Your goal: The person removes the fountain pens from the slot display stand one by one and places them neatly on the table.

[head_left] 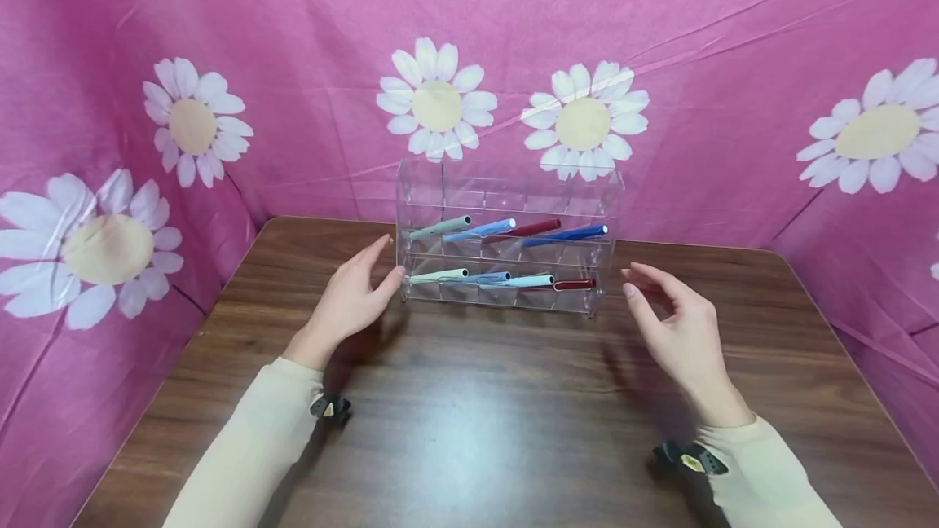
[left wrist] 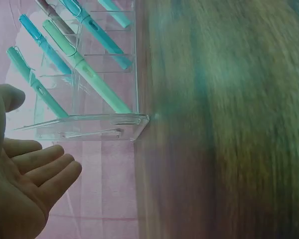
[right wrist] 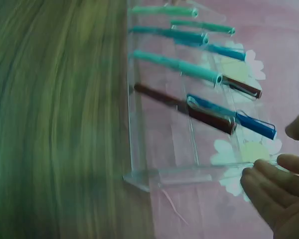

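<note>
A clear plastic pen rack [head_left: 506, 298] stands on the table, holding two tiers of pens laid slantwise. Its upper tier has a grey-green pen [head_left: 443, 226], a light blue pen [head_left: 484, 229], a dark red pen [head_left: 531, 228] and a blue pen [head_left: 570, 235]. On the lower tier are pale green, blue, pale turquoise [head_left: 526, 280] and dark red [head_left: 575, 284] pens. My left hand [head_left: 348, 297] is beside the rack's left end, fingers spread; whether the thumb touches is unclear. To the right, apart from the rack, my right hand [head_left: 682, 332] hovers with loosely bent fingers, holding nothing.
The brown wooden table [head_left: 455, 430] runs in front of the rack and out to both sides. A pink cloth [head_left: 315, 39] with white daisies hangs behind and at the sides. Dark straps [head_left: 330, 407] show at both wrists. The rack's top tier [head_left: 506, 194] holds no pens.
</note>
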Tool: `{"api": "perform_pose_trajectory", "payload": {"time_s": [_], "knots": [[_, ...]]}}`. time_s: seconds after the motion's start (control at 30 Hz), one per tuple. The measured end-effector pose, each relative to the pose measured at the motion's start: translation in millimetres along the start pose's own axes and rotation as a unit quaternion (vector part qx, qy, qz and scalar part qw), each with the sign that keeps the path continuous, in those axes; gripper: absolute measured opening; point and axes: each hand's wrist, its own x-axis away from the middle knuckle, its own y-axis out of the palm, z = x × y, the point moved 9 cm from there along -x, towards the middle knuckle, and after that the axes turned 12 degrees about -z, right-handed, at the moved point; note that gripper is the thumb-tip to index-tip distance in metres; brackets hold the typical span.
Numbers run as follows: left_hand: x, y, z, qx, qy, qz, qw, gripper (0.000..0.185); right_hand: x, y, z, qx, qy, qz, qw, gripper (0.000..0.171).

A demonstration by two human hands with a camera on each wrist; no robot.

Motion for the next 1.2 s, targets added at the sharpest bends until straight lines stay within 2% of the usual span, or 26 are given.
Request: {"api": "perform_pose_trajectory", "payload": {"time_s": [0.1,0.2,0.43,0.57,0.8,0.93,1.2], "knots": [[-3.0,-0.2,-1.3,0.024,0.000,0.009,0.9997,0.064,-1.1,2.7,3.7,-0.073,0.020,0.007,0.997,0.028],[-5.3,1.2,-4.6,0.056,-0.004,0.016,0.9983,0.060,-2.4,7.8,6.9,-0.121,0.035,0.002,0.992,0.026],[-12.3,5.7,-9.3,0.147,-0.001,0.027,0.9887,0.054,-5.7,24.2,13.4,-0.165,0.049,-0.021,0.985,0.026],[-16.9,8.1,-6.8,0.172,0.008,0.033,0.9845,0.051,-7.1,31.2,16.6,-0.172,0.055,-0.027,0.983,0.027],[-21.5,8.6,-5.3,0.161,-0.006,0.047,0.9858,0.054,-10.2,42.0,21.0,-0.174,0.069,-0.040,0.981,0.029],[-23.1,8.5,-6.8,0.158,-0.008,0.058,0.9857,0.053,-10.8,49.5,25.2,-0.195,0.090,-0.044,0.976,0.029],[-25.2,11.6,-8.2,0.176,0.009,0.063,0.9823,0.050,-10.7,64.0,34.9,-0.238,0.137,-0.054,0.960,0.032]]}}
